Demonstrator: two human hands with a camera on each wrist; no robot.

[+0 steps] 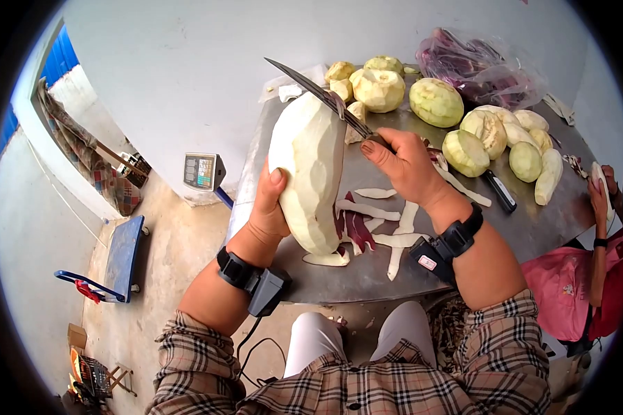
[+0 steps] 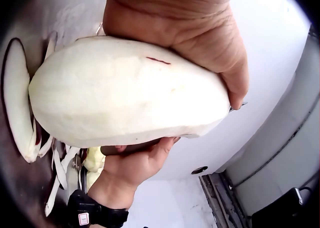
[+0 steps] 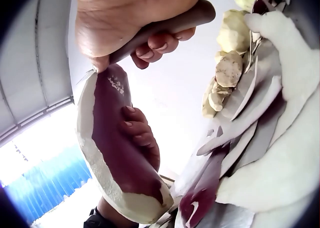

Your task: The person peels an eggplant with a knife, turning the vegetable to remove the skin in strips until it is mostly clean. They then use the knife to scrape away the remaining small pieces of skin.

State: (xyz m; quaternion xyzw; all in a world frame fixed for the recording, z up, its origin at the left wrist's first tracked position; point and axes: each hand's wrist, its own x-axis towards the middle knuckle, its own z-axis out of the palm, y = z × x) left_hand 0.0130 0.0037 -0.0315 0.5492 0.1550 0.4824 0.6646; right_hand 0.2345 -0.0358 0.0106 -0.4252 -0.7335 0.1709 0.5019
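Observation:
My left hand (image 1: 268,204) grips a large, mostly peeled eggplant (image 1: 306,173) upright above the near part of the metal table. Its thumb lies along the pale flesh. In the right wrist view, a wide strip of purple skin still covers one side of the eggplant (image 3: 120,143), and the left fingers curl round that side. My right hand (image 1: 412,166) grips the dark handle of a knife (image 1: 311,86), whose long blade lies across the eggplant's upper end and points up and left. In the left wrist view, the right hand (image 2: 135,165) shows below the eggplant.
Peel strips (image 1: 374,211) lie scattered on the metal table (image 1: 422,266). Several peeled vegetables (image 1: 436,102) stand behind, near a plastic bag (image 1: 477,66) of purple ones. A black-handled tool (image 1: 500,190) lies at right. Another person's hand (image 1: 597,197) holds a pale piece there.

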